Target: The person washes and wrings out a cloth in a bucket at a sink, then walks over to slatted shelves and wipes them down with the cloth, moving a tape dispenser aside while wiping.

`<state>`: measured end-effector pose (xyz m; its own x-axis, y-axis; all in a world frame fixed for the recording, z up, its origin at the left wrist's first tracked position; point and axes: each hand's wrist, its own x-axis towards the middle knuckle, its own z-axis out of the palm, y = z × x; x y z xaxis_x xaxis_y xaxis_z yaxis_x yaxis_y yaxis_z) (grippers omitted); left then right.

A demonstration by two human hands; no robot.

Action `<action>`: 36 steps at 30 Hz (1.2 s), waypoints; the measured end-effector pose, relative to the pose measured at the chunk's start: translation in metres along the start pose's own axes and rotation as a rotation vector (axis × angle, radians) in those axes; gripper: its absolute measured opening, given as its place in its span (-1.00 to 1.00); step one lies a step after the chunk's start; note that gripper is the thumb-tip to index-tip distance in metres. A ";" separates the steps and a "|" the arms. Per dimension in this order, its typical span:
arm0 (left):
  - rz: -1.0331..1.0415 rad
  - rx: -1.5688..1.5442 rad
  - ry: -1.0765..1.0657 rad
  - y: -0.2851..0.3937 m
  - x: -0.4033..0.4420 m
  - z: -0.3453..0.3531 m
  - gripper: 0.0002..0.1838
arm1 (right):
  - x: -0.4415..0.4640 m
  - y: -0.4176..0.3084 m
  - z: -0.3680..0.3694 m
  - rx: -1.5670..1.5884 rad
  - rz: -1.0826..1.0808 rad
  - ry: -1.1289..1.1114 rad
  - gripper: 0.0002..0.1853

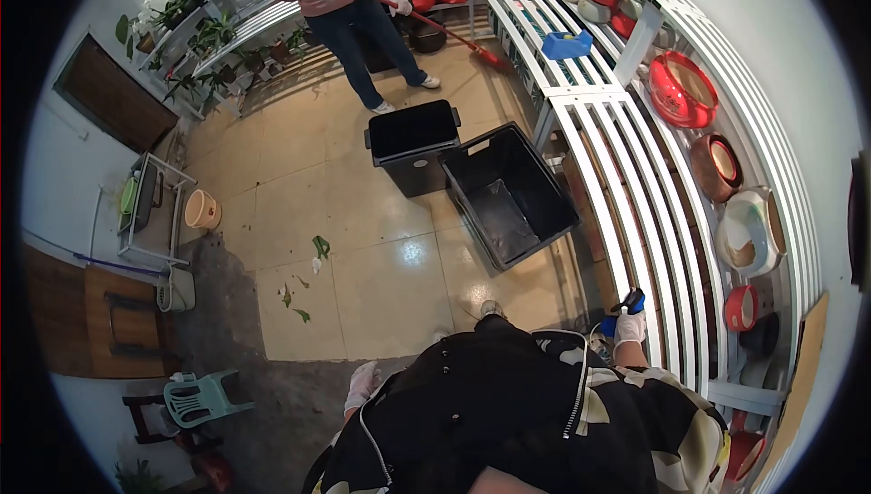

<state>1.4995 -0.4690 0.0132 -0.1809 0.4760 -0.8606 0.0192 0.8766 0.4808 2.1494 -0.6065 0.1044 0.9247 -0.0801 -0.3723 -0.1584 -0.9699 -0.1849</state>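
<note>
My right hand (630,325), in a white glove, is closed around a blue and black hand tool (632,300) at the edge of the white slatted bench (594,145). Just below that tool lies another blue item, partly hidden by the hand. At the lower left, my left hand (364,383), also gloved, hangs beside my dark jacket; its fingers are too small to read clearly. In front of me an open black crate (508,213) stands on the tiled floor, touching a black bin (415,145).
A co-worker (349,22) in white gloves holds a red-handled broom (435,27) beyond the bin. Leaves (301,315) lie on the floor at left. Pots (682,90) line the right shelf; a blue tape dispenser (566,45) sits on the bench. A green chair (195,401) stands lower left.
</note>
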 end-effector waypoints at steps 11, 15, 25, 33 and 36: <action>0.054 0.021 -0.021 0.008 -0.001 0.001 -0.70 | 0.014 0.007 0.012 -0.022 -0.013 0.016 -0.38; 0.040 0.048 0.004 0.009 -0.004 0.003 -0.70 | 0.012 0.007 0.010 -0.037 -0.023 0.022 -0.40; 0.034 0.062 -0.002 -0.004 0.006 -0.003 -0.68 | 0.010 0.006 0.009 -0.015 -0.002 0.000 -0.41; 0.016 -0.038 -0.116 -0.031 0.051 -0.027 -0.69 | 0.008 0.005 0.006 -0.032 -0.015 -0.008 -0.38; 0.023 -0.039 -0.029 -0.012 0.017 -0.013 -0.71 | 0.008 0.004 0.006 -0.023 -0.009 -0.014 -0.38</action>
<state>1.4834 -0.4725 -0.0049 -0.1526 0.4983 -0.8535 -0.0151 0.8623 0.5061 2.1542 -0.6093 0.0952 0.9211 -0.0684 -0.3833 -0.1420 -0.9756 -0.1672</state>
